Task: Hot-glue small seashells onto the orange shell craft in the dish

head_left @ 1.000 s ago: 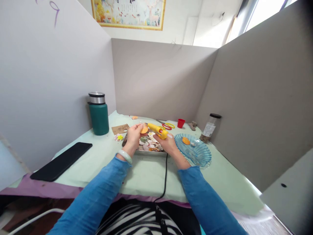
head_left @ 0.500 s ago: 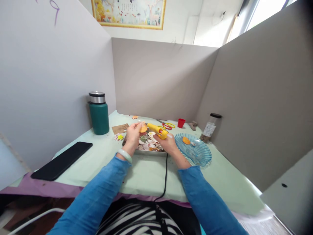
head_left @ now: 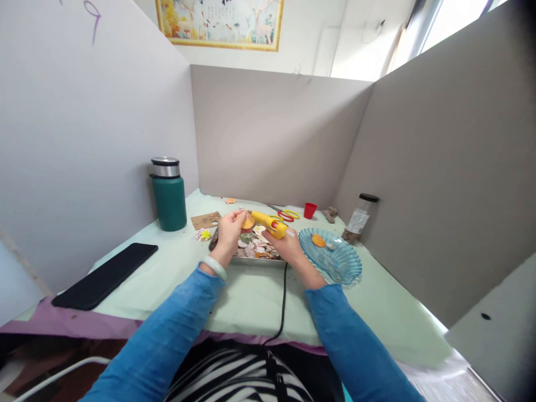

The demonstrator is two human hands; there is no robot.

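Observation:
My left hand (head_left: 230,233) pinches an orange shell (head_left: 248,221) over the tray. In my right hand (head_left: 288,245) is a yellow hot glue gun (head_left: 264,219), its nozzle end pointing left, close by the shell; whether they touch I cannot tell. A clear glue stick shows at its back end, and a black cord (head_left: 284,301) runs down from it to the table's front edge. Beneath both hands lies a metal tray (head_left: 262,261) full of mixed shells (head_left: 256,247). To the right, a blue glass plate (head_left: 344,261) carries an orange piece (head_left: 319,240) and a small black-and-white piece.
A green bottle (head_left: 168,202) and a black flat slab (head_left: 106,276) stand and lie at left. Brown card (head_left: 205,220) and a yellow-flowered piece (head_left: 205,235) lie beside the tray. Behind are scissors (head_left: 288,215) and a red cup (head_left: 310,210); a jar (head_left: 359,219) leans right. Partitions surround the table.
The orange shell has tilted and sunk slightly in my left hand, whose fingers shifted a little. My right hand and the glue gun stay nearly still.

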